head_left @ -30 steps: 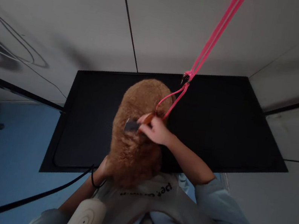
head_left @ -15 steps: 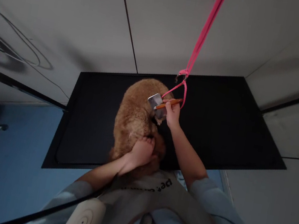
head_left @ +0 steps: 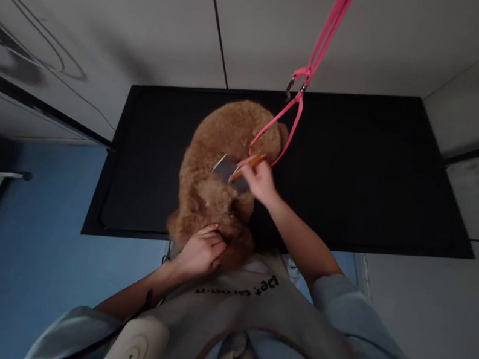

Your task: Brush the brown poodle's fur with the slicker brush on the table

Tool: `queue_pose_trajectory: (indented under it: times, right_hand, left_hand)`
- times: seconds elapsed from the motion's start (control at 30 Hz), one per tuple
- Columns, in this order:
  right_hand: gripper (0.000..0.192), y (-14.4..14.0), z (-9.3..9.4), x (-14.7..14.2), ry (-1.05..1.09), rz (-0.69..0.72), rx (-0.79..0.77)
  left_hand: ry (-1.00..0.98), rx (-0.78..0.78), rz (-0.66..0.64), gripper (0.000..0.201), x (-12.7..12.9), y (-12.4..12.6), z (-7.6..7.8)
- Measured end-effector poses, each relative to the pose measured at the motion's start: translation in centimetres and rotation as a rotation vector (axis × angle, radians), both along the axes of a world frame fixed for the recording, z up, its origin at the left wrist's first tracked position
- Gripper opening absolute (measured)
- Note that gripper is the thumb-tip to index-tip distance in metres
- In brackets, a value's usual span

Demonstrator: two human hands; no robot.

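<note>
1 head-worn camera looks forward and down onto the black table.

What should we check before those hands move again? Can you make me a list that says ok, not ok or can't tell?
1. Brush held by its orange handle in the right hand: ok.
2. Left hand on the curly brown animal: ok.
3. Animal well away from the black table's near edge: not ok; its near end is right at that edge, by the grey apron.
4. Brush's bristles touching fur: cannot tell; that side is hidden.
5. Pink strap's loop snug on the animal: cannot tell; its lower end is partly hidden.
</note>
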State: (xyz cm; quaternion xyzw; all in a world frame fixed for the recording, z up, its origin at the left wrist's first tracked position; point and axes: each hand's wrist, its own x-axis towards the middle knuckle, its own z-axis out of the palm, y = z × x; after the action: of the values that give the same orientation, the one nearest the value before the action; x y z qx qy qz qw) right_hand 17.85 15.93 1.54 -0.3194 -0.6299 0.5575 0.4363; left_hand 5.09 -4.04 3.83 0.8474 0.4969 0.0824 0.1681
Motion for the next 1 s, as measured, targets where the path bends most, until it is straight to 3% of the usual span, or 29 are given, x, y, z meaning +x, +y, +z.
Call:
queue_pose_trajectory:
  times: [0.03, 0.07, 0.2, 0.23, 0.33, 0.37, 0.47, 0.5, 0.53, 0.63, 0.67, 0.77, 0.8, 0.93, 1.0]
  right_hand:
    - [0.024, 0.0, -0.1, -0.1, 0.027, -0.123, 0.008]
    - [0.024, -0.1, -0.1, -0.1, 0.042, -0.156, 0.018]
    - [0.024, -1.2, -0.5, -0.8, -0.057, 0.286, -0.006]
    - [0.024, -1.5, -0.6, -1.0, -0.067, 0.272, -0.022]
    - [0.020, -2.1, -0.5, -1.6, -0.005, -0.065, -0.006]
    - [0.019, -2.4, -0.4, -1.8, 0.007, -0.080, 0.012]
    - [0.019, -3.3, -0.2, -2.3, -0.067, 0.245, -0.014]
    - [0.020, -3.4, -0.2, -2.5, -0.094, 0.297, -0.049]
    - [0.021, -3.3, -0.2, -2.6, -0.101, 0.260, -0.075]
    - [0.020, -2.9, -0.2, -2.7, -0.020, -0.080, -0.047]
    - [0.020, -2.8, -0.2, -2.7, 0.001, -0.082, -0.019]
    - [0.023, -3.2, -0.4, -2.8, -0.048, 0.246, -0.037]
    - [0.024, -3.4, -0.5, -2.9, -0.074, 0.295, -0.068]
    - [0.022, -4.1, -0.9, -2.8, -0.047, -0.014, -0.065]
    - [0.021, -4.8, -1.0, -2.6, -0.032, 0.085, -0.051]
  left_hand:
    - [-0.014, 0.014, 0.012, 0.009, -0.3, -0.5, -0.1]
    - [-0.031, 0.024, 0.020, 0.009, -0.5, -0.9, -0.2]
    - [-0.102, 0.063, 0.046, 0.010, -1.4, -2.3, -0.5]
    - [-0.115, 0.080, 0.054, 0.010, -1.6, -2.6, -0.5]
    - [-0.136, 0.122, 0.062, 0.011, -2.0, -3.1, -0.5]
    - [-0.139, 0.131, 0.059, 0.011, -2.1, -3.3, -0.5]
    - [-0.153, 0.143, 0.051, 0.013, -2.2, -3.4, -0.3]
    - [-0.157, 0.146, 0.053, 0.013, -2.2, -3.4, -0.3]
    - [-0.158, 0.148, 0.056, 0.013, -2.3, -3.4, -0.3]
    - [-0.152, 0.158, 0.054, 0.016, -2.4, -3.5, -0.5]
    - [-0.152, 0.156, 0.051, 0.018, -2.5, -3.6, -0.7]
    - [-0.175, 0.144, 0.060, 0.020, -2.9, -4.0, -1.4]
    - [-0.189, 0.144, 0.076, 0.020, -3.1, -4.2, -1.6]
    - [-0.241, 0.161, 0.125, 0.014, -3.9, -5.1, -2.5]
    - [-0.262, 0.183, 0.128, 0.011, -4.2, -5.4, -2.7]
